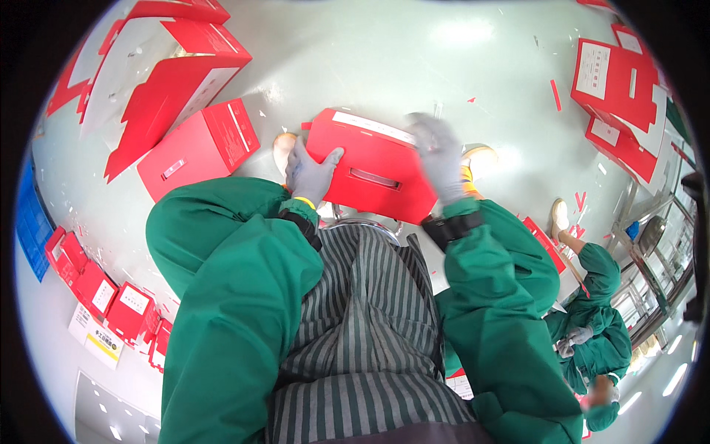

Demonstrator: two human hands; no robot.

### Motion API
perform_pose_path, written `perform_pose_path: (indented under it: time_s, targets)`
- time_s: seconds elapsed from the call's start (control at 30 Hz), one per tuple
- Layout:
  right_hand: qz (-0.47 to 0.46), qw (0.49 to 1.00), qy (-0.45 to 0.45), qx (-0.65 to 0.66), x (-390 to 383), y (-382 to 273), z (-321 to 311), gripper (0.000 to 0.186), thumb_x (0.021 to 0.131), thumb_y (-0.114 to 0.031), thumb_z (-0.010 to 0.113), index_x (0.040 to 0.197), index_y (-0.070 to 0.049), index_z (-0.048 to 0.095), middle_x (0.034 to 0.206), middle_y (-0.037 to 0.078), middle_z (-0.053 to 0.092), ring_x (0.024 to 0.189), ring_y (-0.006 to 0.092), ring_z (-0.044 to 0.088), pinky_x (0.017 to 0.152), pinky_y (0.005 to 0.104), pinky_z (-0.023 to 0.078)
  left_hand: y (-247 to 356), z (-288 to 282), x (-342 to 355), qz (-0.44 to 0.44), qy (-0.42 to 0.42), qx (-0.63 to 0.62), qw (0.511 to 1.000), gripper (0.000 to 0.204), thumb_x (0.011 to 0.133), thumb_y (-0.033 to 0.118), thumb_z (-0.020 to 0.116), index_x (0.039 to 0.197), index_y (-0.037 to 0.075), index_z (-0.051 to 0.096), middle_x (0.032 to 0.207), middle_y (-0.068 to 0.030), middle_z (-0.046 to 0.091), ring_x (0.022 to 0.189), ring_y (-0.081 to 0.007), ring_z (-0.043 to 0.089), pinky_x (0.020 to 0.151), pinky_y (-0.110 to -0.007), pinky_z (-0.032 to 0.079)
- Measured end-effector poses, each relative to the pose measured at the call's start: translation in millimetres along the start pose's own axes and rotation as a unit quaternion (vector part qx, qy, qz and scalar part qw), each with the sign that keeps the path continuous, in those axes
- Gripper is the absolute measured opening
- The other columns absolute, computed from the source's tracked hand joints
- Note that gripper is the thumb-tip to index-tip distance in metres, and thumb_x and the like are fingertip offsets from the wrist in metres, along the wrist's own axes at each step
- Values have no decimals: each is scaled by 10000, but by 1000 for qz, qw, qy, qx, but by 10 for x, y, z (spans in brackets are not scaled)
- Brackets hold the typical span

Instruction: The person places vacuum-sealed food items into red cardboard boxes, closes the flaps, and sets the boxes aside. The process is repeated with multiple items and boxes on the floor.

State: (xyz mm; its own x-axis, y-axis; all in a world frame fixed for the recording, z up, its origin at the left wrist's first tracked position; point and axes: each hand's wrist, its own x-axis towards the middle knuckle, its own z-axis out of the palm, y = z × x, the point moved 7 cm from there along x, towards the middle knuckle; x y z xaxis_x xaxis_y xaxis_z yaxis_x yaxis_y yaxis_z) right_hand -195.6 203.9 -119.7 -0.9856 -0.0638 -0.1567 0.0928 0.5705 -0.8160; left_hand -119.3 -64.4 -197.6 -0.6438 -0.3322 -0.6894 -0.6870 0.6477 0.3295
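Note:
A red cardboard box (370,164) with a slot-shaped handle opening in its upper face sits in front of my knees. My left hand (313,173), in a grey glove, grips the box's left side, its thumb laid over the red face. At the box's right end is my right hand (439,154), also gloved in grey. Motion smears its fingers, so whether they press on the box or hold anything cannot be made out. The rim of a round metal stool (362,220) shows below the box.
A closed red box (185,157) stands at the left beside large red-and-white cardboard sheets (174,89). More red boxes (612,78) lie at the far right. Red scraps (555,95) litter the floor. A co-worker in green (603,333) sits at the lower right, near a metal frame (636,259).

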Motion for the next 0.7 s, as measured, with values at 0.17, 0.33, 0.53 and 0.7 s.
perform_pose_path:
  time_s: [0.17, 0.33, 0.53, 0.7]
  targets:
    - [303, 941, -81, 125, -146, 868, -372, 333, 939, -238, 672, 1198, -31, 707, 1187, 161, 689, 1094, 247, 645, 964, 335, 484, -128, 89, -81, -82, -16, -22, 996, 1111, 789, 657, 724, 1532, 28, 187, 1513, -280, 322, 1375, -461, 370, 1099, -544, 378]
    - [186, 957, -191, 114, -349, 773, 25, 357, 922, -285, 699, 1202, -64, 716, 1199, 140, 692, 1112, 248, 639, 981, 333, 483, -198, 130, -20, -101, -38, -18, 994, 1137, 784, 686, 711, 1525, 8, 177, 1491, -293, 322, 1366, -469, 373, 1093, -547, 385]
    - [252, 953, -151, 65, -295, 850, 37, 357, 895, -277, 731, 1168, -47, 729, 1104, 132, 728, 1024, 230, 674, 927, 314, 511, -210, 154, 2, -108, -39, 3, 993, 1156, 775, 711, 702, 1518, -2, 177, 1486, -303, 313, 1363, -477, 372, 1092, -544, 386]
    - [327, 914, -204, 130, -160, 1008, 103, 329, 867, -202, 762, 1123, 3, 742, 970, 103, 759, 897, 175, 699, 865, 282, 534, -211, 155, 4, -106, -44, -3, 993, 1168, 771, 714, 703, 1521, 3, 160, 1502, -295, 281, 1368, -478, 360, 1095, -544, 382]
